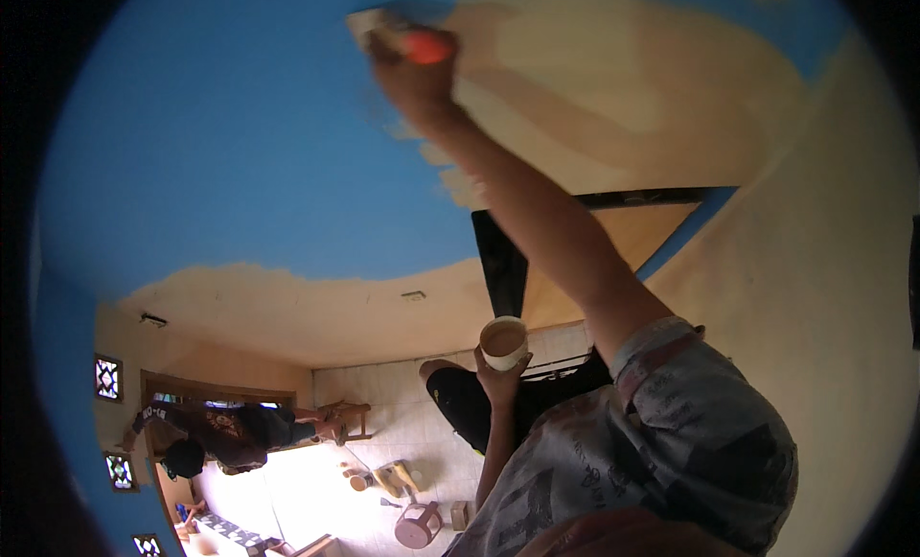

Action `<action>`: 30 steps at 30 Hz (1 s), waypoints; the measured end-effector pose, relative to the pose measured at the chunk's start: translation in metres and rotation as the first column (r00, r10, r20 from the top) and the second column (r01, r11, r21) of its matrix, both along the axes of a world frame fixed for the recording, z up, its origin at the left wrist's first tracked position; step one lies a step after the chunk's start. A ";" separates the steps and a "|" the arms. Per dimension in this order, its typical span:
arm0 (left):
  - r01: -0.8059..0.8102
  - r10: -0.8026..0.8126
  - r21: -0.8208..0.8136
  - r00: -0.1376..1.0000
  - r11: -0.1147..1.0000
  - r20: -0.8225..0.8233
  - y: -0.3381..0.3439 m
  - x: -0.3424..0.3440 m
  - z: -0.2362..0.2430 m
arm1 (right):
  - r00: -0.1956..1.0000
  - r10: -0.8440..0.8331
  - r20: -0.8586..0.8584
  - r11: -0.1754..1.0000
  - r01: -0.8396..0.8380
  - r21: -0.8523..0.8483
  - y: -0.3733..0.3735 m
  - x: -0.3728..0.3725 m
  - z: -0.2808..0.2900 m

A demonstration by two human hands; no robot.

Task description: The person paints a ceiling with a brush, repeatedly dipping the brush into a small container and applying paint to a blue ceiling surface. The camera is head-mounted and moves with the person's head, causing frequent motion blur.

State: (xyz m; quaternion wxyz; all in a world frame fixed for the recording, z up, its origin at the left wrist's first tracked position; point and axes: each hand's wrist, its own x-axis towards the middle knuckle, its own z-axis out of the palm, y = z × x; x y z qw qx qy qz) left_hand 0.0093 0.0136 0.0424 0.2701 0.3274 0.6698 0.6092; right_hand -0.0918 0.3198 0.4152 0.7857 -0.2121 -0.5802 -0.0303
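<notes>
My right hand is raised high against the wall, wrapped round the red-orange handle of a paintbrush. The brush is smeared by motion, and its pale head is at the border between blue paint and beige paint. Lower down, my left hand grips a whitish tub from below and the side. Beige-brown paint shows inside the tub, which is held upright in front of my dark shorts.
A black-edged panel or frame stands behind my right forearm. At lower left, another person is beside a wooden stool and doorway. A round brownish stool and several small items are on the pale tiled floor.
</notes>
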 end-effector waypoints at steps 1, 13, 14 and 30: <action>-0.026 0.026 0.003 0.999 1.000 0.019 -0.003 -0.002 -0.007 | 0.997 0.032 0.074 0.996 -0.026 -0.091 0.019 0.026 -0.008; 0.107 -0.108 -0.038 0.994 0.994 -0.020 0.003 -0.001 -0.013 | 0.858 -0.504 0.095 0.798 0.505 -0.327 0.061 0.434 0.017; 0.127 -0.129 -0.042 0.990 0.991 -0.050 0.004 0.002 -0.006 | 0.842 -0.532 0.092 0.793 0.533 -0.294 0.063 0.428 0.018; 0.010 -0.010 -0.001 1.000 1.000 0.014 0.002 0.005 0.001 | 0.729 0.597 0.335 0.801 -0.520 -0.296 -0.026 0.091 -0.082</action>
